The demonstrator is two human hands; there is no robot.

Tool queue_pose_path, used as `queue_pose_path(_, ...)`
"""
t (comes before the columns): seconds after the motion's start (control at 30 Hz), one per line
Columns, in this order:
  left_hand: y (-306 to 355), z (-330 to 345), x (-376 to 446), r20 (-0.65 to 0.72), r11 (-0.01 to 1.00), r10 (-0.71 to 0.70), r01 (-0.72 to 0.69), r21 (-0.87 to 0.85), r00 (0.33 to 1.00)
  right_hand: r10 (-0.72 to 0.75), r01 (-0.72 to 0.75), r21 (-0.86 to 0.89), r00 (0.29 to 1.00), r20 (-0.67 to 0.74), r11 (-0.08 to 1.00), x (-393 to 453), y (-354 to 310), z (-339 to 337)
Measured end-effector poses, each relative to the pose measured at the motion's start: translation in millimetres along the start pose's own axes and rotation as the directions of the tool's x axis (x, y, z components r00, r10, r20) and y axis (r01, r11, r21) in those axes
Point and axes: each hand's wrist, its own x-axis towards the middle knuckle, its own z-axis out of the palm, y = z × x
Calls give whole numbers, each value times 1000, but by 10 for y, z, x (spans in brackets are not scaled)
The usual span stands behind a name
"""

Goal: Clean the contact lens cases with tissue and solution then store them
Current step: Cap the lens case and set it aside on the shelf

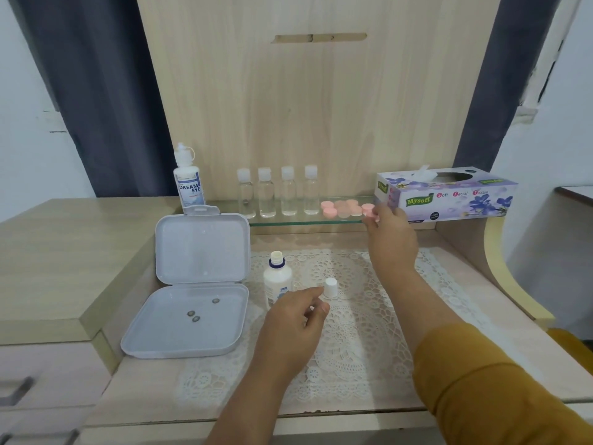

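A pale wood table [455, 261] carries a white lace mat [353, 332] and, along its back, a narrow glass shelf [288, 221]. At the shelf's right end stands a purple tissue box [449, 195]. On the left, a white plastic storage box [192, 290] lies open. The right hand [390, 234] reaches to the shelf, fingers curled round a pink contact lens case [370, 211] at the end of a row of pink cases [341, 207]. The left hand [293, 319] hovers over the mat, fingers loosely bent, gripping nothing, beside an uncapped solution bottle [277, 279] and its white cap [330, 287]. Four small clear bottles [277, 194] line the shelf.
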Motion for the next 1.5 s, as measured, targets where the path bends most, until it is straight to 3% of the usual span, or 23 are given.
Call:
queue_pose_path(0.43, 7, -1, 2, -5, 1000, -7, 7, -18, 1000, -109, 122, -180, 991, 83, 976, 14, -105, 30)
queue_pose_path(0.67, 13, -5, -1, -5, 1000, -14, 14, -14, 1000, -108, 167, -194, 953, 285, 967, 105, -113, 46)
queue_pose_path(1.5, 17, -7, 0, -9, 1000, -16, 16, -5, 1000, -93, 128, -131, 966, 242, 983, -23, -65, -49)
